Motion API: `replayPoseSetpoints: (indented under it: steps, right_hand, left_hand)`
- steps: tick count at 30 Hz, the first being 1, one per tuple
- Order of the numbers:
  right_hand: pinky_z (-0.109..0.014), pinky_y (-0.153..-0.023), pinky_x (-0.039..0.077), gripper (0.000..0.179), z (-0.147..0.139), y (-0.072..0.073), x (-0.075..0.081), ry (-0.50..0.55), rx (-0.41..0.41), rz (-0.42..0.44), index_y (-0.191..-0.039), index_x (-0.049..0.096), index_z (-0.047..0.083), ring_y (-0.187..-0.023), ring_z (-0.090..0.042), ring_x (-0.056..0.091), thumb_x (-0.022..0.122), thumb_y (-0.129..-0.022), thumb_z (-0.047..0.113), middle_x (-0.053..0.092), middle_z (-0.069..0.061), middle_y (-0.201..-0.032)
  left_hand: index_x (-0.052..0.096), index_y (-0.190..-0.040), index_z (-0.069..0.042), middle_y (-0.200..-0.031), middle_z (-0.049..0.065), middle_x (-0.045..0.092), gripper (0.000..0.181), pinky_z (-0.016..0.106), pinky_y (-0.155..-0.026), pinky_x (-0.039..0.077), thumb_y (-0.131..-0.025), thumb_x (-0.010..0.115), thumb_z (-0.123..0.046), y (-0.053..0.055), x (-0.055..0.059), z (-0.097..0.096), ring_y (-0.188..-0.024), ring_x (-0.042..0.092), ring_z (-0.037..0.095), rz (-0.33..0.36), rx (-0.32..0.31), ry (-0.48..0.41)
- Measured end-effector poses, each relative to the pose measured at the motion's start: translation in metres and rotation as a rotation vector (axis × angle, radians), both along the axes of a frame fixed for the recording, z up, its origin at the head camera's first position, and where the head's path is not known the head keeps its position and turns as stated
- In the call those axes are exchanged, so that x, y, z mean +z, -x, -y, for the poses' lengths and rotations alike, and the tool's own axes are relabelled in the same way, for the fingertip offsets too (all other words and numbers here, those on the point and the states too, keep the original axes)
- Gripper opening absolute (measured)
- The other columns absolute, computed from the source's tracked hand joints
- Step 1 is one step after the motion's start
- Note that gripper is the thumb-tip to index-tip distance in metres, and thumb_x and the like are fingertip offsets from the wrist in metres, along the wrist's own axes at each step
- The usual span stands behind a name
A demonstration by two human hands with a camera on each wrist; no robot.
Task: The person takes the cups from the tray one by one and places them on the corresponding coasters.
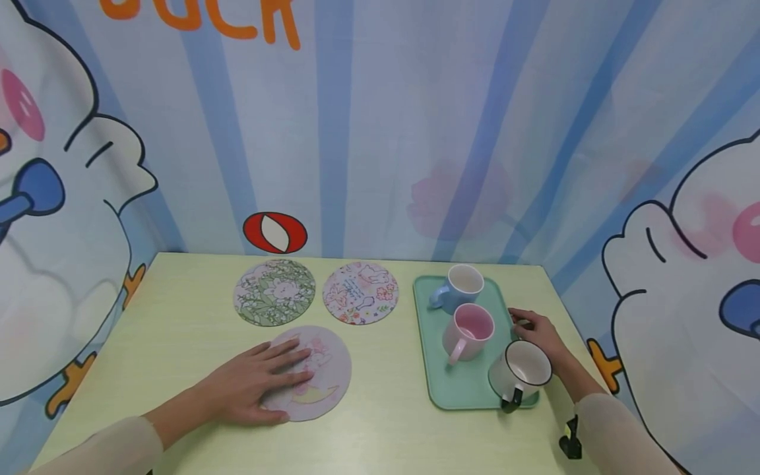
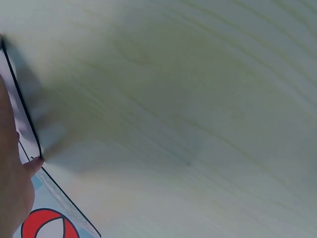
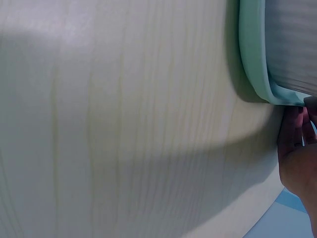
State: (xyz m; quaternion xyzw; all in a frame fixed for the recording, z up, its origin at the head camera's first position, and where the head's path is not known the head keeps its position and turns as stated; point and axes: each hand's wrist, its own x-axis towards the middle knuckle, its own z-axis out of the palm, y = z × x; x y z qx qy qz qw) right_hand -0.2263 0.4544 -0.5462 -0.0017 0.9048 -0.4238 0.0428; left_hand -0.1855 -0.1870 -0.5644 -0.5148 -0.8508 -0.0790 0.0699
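Observation:
My left hand point(image 1: 252, 382) lies spread on a round pink mat point(image 1: 335, 373) with a printed picture. Only part of that hand point(image 2: 15, 193) shows at the left edge of the left wrist view. At the right rim of a green tray point(image 1: 433, 389), my right hand point(image 1: 540, 336) holds the edge with fingers and thumb. The right wrist view has those fingers at the tray's corner, partly cut off. Standing on the tray are a blue mug point(image 1: 454, 293), a pink mug point(image 1: 469, 336) and a white mug point(image 1: 507, 376) with black rim and handle.
Behind the left hand lie a green patterned round mat point(image 1: 274, 293) and a pink flowered round mat point(image 1: 360, 293). The pale wood table point(image 1: 380, 435) ends at a striped cartoon cloth point(image 1: 380, 132). A small black object point(image 1: 571, 443) is beside the right sleeve.

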Motion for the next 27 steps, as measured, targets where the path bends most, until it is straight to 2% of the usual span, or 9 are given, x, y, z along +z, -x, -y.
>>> replayPoseSetpoints:
  steps: [7, 15, 22, 25, 27]
  right_hand:
    - [-0.032, -0.079, 0.054, 0.050, 0.001, -0.001, 0.002, 0.002, 0.001, -0.007, -0.152, 0.048, -0.009, -0.111, -0.037, 0.065, 0.056, -0.107, 0.009, 0.058, -0.031, -0.134]
    - [-0.032, -0.078, 0.055, 0.050, 0.001, 0.000, 0.002, 0.006, 0.003, -0.014, -0.152, 0.048, -0.009, -0.109, -0.035, 0.065, 0.056, -0.107, 0.011, 0.058, -0.032, -0.134]
    - [-0.035, -0.080, 0.054, 0.052, -0.001, 0.001, -0.002, 0.010, 0.004, 0.005, -0.154, 0.044, -0.011, -0.115, -0.042, 0.064, 0.055, -0.107, 0.008, 0.056, -0.034, -0.137]
    - [-0.035, -0.080, 0.054, 0.051, 0.001, -0.001, 0.003, 0.011, 0.009, 0.010, -0.153, 0.044, -0.013, -0.115, -0.044, 0.063, 0.055, -0.107, 0.006, 0.056, -0.036, -0.136]
    - [-0.036, -0.080, 0.054, 0.050, 0.006, -0.004, 0.012, 0.016, 0.013, 0.012, -0.151, 0.045, -0.014, -0.113, -0.045, 0.064, 0.056, -0.106, 0.003, 0.056, -0.037, -0.135]
  left_hand:
    - [0.051, -0.159, -0.034, -0.169, 0.005, 0.039, 0.072, 0.066, -0.110, 0.042, -0.097, 0.058, -0.071, 0.002, 0.000, -0.004, -0.152, 0.039, 0.041, -0.011, 0.003, 0.006]
    - [0.050, -0.160, -0.034, -0.170, 0.005, 0.037, 0.072, 0.066, -0.112, 0.041, -0.098, 0.057, -0.070, 0.003, 0.001, -0.006, -0.154, 0.036, 0.041, 0.023, 0.014, 0.026]
    - [0.049, -0.160, -0.035, -0.171, 0.005, 0.036, 0.072, 0.066, -0.112, 0.041, -0.098, 0.057, -0.071, 0.004, 0.001, -0.009, -0.154, 0.035, 0.040, 0.021, 0.014, 0.029]
    - [0.050, -0.160, -0.034, -0.170, 0.005, 0.037, 0.072, 0.065, -0.112, 0.041, -0.098, 0.057, -0.071, 0.005, 0.001, -0.010, -0.153, 0.036, 0.040, 0.012, 0.007, 0.026]
    - [0.050, -0.159, -0.034, -0.170, 0.006, 0.038, 0.071, 0.065, -0.112, 0.041, -0.098, 0.057, -0.070, 0.005, 0.001, -0.010, -0.153, 0.037, 0.041, 0.006, 0.003, 0.021]
